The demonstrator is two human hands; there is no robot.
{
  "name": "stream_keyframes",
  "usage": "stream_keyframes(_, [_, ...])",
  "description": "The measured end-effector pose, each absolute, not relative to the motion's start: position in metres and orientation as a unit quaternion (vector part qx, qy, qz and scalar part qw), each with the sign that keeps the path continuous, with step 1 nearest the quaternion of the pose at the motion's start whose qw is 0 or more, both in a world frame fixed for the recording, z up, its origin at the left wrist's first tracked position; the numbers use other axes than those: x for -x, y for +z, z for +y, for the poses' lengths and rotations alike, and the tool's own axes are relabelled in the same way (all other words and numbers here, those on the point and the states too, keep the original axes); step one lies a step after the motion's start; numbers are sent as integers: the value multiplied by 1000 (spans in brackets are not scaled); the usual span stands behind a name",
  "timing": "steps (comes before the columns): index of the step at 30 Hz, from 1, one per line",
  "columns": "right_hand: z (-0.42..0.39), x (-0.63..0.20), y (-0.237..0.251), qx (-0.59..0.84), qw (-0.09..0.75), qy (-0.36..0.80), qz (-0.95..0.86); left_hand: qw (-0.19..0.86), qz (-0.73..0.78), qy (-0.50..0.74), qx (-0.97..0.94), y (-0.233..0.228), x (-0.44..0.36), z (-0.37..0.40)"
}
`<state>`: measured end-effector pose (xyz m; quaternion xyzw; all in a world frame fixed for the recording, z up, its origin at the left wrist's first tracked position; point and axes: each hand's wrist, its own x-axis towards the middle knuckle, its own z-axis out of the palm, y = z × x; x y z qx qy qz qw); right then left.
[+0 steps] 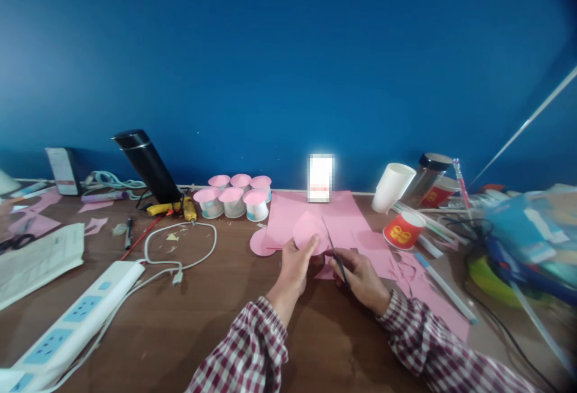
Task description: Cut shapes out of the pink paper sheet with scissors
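Note:
My left hand (pixel 296 264) pinches a roughly round piece of pink paper (pixel 309 231), thumb on top. In my right hand (pixel 360 279) is a pair of dark scissors (pixel 339 267), its blades pointing up and away beside the paper's right edge. Whether the blades touch the paper, I cannot tell. Under and behind both hands lies a large pink sheet (pixel 288 216). Another pink round (pixel 261 243) rests at its left edge. Several small paper cups (pixel 232 204) with pink tops stand grouped at the back left of the sheet.
A screen-lit phone (pixel 320 178) leans at the wall. On the right are a red paper cup (pixel 404 229), a white cup (pixel 393 187) and pink scraps (pixel 444 300). Leftward are a black flask (pixel 148 167), a yellow glue gun (pixel 189 208), a white cable (pixel 180 261) and a power strip (pixel 76 321).

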<state>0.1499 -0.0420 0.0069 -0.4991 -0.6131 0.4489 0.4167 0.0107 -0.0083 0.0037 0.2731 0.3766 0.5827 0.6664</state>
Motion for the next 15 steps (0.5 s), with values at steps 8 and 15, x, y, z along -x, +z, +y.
stream_keyframes(8, [-40, -151, 3, 489, 435, 447, -611, 654, 378, 579, -305, 1, -10, -9])
stream_keyframes(15, [-41, -152, 4, 492, 431, 441, -615, 663, 377, 577, -293, 4, -10, -9])
